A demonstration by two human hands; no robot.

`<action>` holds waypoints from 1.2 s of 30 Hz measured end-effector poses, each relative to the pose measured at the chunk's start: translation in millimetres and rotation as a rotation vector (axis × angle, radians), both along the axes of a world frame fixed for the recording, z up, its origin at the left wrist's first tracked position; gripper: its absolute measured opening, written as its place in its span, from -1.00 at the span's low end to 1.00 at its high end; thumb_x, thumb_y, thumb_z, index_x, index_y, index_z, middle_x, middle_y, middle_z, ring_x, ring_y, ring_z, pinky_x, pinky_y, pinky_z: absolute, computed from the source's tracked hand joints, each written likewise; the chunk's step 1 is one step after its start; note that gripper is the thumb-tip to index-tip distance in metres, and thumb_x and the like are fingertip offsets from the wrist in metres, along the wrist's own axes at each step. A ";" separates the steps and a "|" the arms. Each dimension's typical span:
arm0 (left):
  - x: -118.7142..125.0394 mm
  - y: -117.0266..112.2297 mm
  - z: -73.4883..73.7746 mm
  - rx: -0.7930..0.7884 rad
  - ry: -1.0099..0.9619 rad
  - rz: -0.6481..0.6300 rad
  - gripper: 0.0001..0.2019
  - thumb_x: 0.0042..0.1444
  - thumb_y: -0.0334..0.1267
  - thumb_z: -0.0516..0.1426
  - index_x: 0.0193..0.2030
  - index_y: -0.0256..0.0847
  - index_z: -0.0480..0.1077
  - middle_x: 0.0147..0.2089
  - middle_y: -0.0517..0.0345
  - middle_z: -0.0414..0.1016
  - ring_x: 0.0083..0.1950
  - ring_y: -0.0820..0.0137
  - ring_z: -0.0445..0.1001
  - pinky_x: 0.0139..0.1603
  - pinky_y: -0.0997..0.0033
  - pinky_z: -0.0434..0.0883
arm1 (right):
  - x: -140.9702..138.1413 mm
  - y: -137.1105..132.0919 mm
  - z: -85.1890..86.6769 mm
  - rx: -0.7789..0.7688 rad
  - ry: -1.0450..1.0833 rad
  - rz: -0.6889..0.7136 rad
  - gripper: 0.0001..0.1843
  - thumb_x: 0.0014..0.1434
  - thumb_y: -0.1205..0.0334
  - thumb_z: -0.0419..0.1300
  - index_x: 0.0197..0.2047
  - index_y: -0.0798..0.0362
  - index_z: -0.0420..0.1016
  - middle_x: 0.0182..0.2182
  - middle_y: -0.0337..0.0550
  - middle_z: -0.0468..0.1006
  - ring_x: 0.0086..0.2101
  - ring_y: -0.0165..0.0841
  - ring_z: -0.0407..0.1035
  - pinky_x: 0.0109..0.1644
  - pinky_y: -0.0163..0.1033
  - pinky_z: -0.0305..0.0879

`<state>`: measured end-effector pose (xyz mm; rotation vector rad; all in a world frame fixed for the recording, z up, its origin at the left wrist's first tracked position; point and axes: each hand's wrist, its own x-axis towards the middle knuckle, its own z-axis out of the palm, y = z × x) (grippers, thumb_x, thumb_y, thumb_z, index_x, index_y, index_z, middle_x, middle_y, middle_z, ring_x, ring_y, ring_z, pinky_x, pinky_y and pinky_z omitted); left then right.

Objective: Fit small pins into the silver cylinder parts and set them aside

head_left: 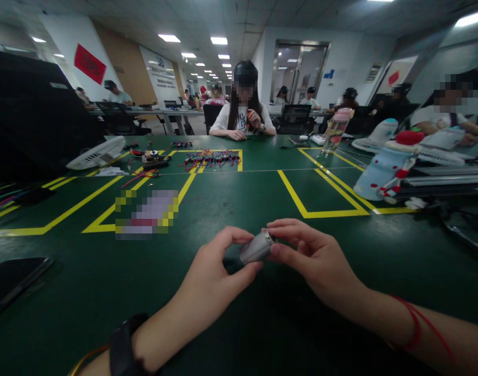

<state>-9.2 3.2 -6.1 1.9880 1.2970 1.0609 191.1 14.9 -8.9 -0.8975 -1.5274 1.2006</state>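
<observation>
Both my hands hold a small silver metal cylinder (256,247) above the dark green table, its axis tilted up to the right. My left hand (219,282) grips its body from the left, thumb below and fingers above. At the right end, where small dark openings show in the face, the fingertips and thumb of my right hand (321,261) pinch around the rim. Whether those fingertips hold a smaller part there, I cannot make out. The cylinder's exact kind does not show.
Yellow tape (336,214) marks areas on the green table (239,203). Bundled wires (213,159) lie beyond, with a blurred-out flat item (148,214) nearer left. A dark phone-like slab (15,279) is at left, a blue bottle (383,169) at right. A person (242,112) sits opposite.
</observation>
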 end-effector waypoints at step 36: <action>-6.5 23.2 -8.7 -0.104 0.197 -0.160 -0.93 0.14 -0.28 0.18 -0.27 -0.10 0.51 -0.25 0.20 0.54 -0.17 0.31 0.46 -0.11 0.29 0.33 | 18.0 18.0 -12.3 0.208 -0.623 0.062 -0.62 0.02 0.21 0.24 -0.07 0.00 0.29 -0.21 -0.26 0.45 -0.23 -0.48 0.34 -0.14 -0.30 0.29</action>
